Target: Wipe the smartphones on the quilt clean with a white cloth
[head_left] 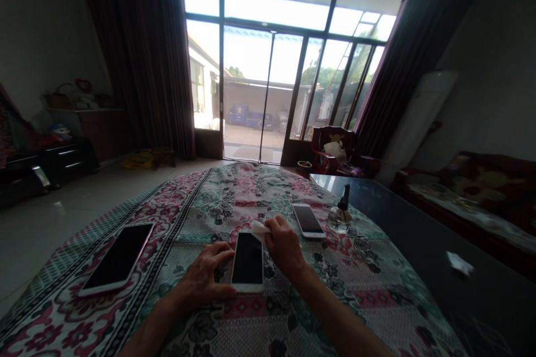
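A white-framed smartphone [248, 262] with a dark screen lies flat on the patterned tablecloth [251, 318]. My left hand [205, 273] grips its left edge, with the thumb at the lower corner and the fingers higher up. Pinched in my right hand [283, 240] is a crumpled white tissue [259, 228], which touches the phone's top right corner. A smaller white smartphone [309, 221] rests just beyond my right hand. Off to the left lies a larger white device with a black screen, perhaps a tablet [118, 257].
A clear bottle with a black top [342, 212] stands at the right of the cloth. Beyond it, a dark glossy tabletop [402, 240] carries a crumpled white piece [459, 263]. Wooden seats [335, 148] and glass doors [262, 95] are farther back.
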### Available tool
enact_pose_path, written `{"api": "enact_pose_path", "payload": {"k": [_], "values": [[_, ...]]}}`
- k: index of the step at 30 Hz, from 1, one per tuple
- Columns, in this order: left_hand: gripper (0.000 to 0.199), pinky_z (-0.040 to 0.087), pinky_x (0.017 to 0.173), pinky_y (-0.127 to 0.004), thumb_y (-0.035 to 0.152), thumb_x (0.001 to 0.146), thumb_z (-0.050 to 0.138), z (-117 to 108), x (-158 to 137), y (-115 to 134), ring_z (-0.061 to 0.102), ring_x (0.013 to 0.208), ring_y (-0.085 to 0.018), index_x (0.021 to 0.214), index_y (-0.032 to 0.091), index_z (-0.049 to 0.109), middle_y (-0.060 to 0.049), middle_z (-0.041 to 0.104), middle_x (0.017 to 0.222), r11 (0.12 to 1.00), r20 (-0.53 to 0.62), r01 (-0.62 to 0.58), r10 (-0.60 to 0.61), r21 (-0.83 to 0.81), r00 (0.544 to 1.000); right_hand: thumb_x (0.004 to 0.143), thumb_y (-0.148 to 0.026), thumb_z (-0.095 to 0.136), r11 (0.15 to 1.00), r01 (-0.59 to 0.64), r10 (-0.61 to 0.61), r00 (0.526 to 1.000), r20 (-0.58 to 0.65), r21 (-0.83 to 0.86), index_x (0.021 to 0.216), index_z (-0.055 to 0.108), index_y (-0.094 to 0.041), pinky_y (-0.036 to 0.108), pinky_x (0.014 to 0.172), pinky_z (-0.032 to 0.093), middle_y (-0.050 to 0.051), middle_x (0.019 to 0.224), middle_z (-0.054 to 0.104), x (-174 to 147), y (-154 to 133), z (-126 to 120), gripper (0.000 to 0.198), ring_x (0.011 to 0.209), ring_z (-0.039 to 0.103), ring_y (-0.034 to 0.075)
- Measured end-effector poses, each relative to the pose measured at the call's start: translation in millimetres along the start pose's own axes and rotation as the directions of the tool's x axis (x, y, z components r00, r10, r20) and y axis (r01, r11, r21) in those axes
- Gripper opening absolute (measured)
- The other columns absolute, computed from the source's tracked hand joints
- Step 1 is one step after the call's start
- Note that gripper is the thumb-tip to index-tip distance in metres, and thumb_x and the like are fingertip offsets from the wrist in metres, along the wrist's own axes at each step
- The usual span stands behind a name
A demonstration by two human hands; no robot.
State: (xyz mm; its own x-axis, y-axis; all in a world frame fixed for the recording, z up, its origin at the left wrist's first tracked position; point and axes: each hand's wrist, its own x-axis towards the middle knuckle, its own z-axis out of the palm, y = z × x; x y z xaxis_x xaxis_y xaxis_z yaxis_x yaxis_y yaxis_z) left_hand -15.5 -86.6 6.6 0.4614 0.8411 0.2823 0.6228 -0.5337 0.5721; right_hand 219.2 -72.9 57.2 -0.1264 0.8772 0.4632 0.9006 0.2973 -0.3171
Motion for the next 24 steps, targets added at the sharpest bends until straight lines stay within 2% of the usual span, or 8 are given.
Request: {"api": "enact_pose_path", "payload": {"k": [3, 5, 10, 15, 24], "values": [[0.071, 0.041, 0.106, -0.045, 0.034, 0.054, 0.086, -1.9, 0.5, 4.3, 0.049, 0.123, -0.032, 0.122, 0.025, 0.065, -0.009, 0.056, 0.132, 1.000, 0.016, 0.021, -0.021, 0.011, 1.000, 0.090, -0.010, 0.048, 0.990, 0.056, -0.059, 0.998, -0.014, -0.132, 0.093, 0.061, -0.019, 0.032, 0.082, 0.039, 0.009, 0.101, 0.060, 7.2, -6.1, 14.4, 0.017, 0.093, 0.052, 0.022], [0.072, 0.042, 0.105, -0.045, 0.033, 0.053, 0.087, -1.7, 1.0, 4.9, 0.049, 0.123, -0.033, 0.121, 0.024, 0.065, -0.009, 0.056, 0.132, 0.999, 0.021, 0.028, -0.028, 0.018, 0.999, 0.091, -0.011, 0.048, 0.981, 0.107, -0.102, 0.994, 0.037, -0.161, 0.094, 0.061, -0.020, 0.033, 0.085, 0.039, 0.010, 0.105, 0.062, 5.9, -8.0, 21.9, 0.017, 0.098, 0.051, 0.024], [0.073, 0.042, 0.105, -0.045, 0.032, 0.052, 0.087, 0.3, 1.4, 1.9, 0.049, 0.122, -0.033, 0.122, 0.023, 0.065, -0.009, 0.056, 0.131, 1.000, 0.002, 0.003, -0.003, 0.014, 1.000, 0.088, -0.014, 0.051, 0.974, 0.225, -0.215, 0.950, 0.224, -0.019, 0.095, 0.064, -0.021, 0.030, 0.089, 0.038, 0.006, 0.103, 0.065, -8.1, -4.9, 15.5, 0.016, 0.100, 0.053, 0.021], [0.074, 0.042, 0.104, -0.044, 0.032, 0.052, 0.087, -2.4, 2.3, 5.3, 0.050, 0.121, -0.032, 0.121, 0.023, 0.065, -0.008, 0.057, 0.130, 1.000, 0.032, 0.020, -0.020, 0.001, 0.999, 0.095, -0.018, 0.041, 0.964, 0.265, -0.262, 0.931, 0.253, 0.022, 0.089, 0.065, -0.020, 0.030, 0.094, 0.036, 0.005, 0.103, 0.067, -13.1, -2.3, 1.0, 0.025, 0.099, 0.055, 0.018], [0.072, 0.042, 0.104, -0.043, 0.032, 0.053, 0.086, -3.4, 2.3, 6.1, 0.049, 0.122, -0.032, 0.122, 0.025, 0.066, -0.009, 0.057, 0.132, 1.000, 0.039, 0.024, -0.024, 0.009, 0.999, 0.092, -0.017, 0.046, 0.943, 0.330, -0.303, 0.899, 0.316, -0.033, 0.083, 0.066, -0.021, 0.029, 0.085, 0.037, 0.004, 0.096, 0.069, 12.1, -17.5, 26.9, 0.023, 0.088, 0.055, 0.018]]}}
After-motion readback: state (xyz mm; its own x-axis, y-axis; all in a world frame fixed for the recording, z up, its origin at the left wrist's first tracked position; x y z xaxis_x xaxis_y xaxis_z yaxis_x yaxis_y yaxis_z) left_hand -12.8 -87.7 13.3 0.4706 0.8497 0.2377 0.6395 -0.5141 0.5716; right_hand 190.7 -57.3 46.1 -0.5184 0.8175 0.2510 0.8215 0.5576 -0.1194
